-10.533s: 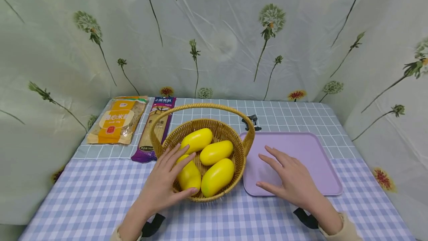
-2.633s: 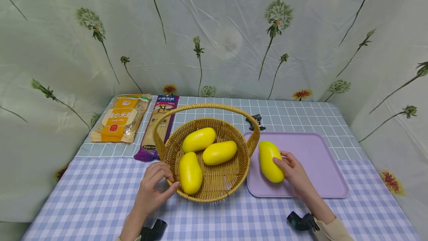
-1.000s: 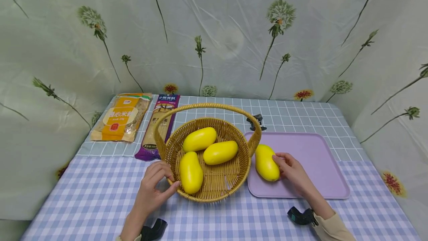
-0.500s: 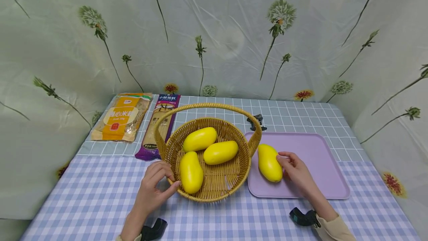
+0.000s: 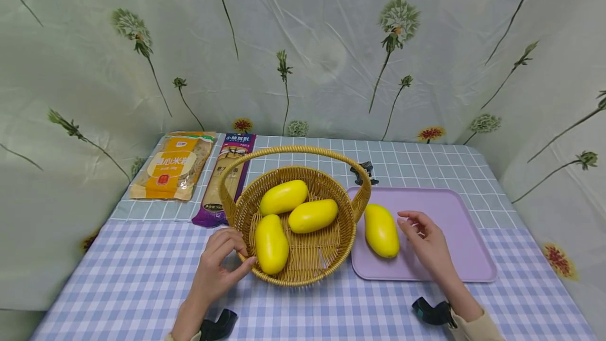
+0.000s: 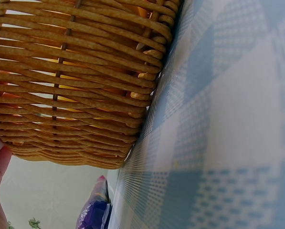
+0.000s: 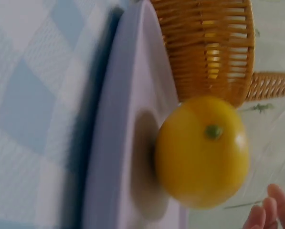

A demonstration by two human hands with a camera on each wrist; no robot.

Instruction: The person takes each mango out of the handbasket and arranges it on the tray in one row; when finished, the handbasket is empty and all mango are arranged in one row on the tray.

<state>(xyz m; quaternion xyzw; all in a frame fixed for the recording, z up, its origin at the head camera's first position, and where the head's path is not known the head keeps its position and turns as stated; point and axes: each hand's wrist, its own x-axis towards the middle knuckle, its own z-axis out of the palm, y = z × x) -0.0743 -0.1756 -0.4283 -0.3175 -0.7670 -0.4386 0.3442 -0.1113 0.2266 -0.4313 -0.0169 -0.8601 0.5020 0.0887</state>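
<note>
My left hand pinches the near-left rim of a round wicker basket with a tall arched handle. Its fingertips also show at the basket's side in the left wrist view. Inside lie three smooth yellow mangoes. Another yellow mango rests on the left part of a lilac tray; its end with a green nub faces the right wrist camera. Just right of that mango is my right hand, fingers loosely bent, apart from it and holding nothing.
Behind the basket to the left lie an orange-labelled food packet and a purple pasta packet. A small black object sits behind the basket's handle. A checked cloth covers the table before a flower-print curtain.
One mango has gone from the basket to the tray. My right hand has let go of it and drawn right. My left hand moved onto the basket rim and has stayed there.
</note>
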